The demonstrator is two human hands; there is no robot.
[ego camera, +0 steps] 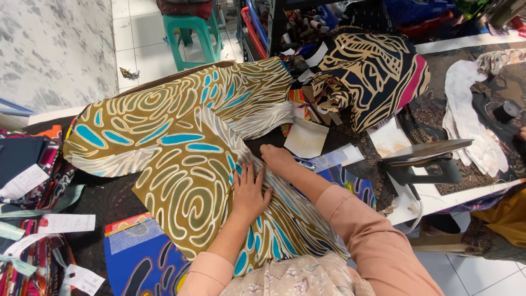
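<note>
Head view: we press the olive swirl-patterned fabric [181,164] flat on the counter [104,203], left hand [249,192] spread wide on it, right hand [276,156] curled at its edge. Beside the fabric, loose paper tags [306,138] could snag and crease it.

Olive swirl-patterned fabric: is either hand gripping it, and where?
Neither hand grips it. The left hand lies flat, fingers spread, on the olive fabric; the right hand presses on its right edge.

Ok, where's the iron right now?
In the head view the iron stands at the right on the table edge, right of the right hand, below the black and tan patterned cloth.
</note>
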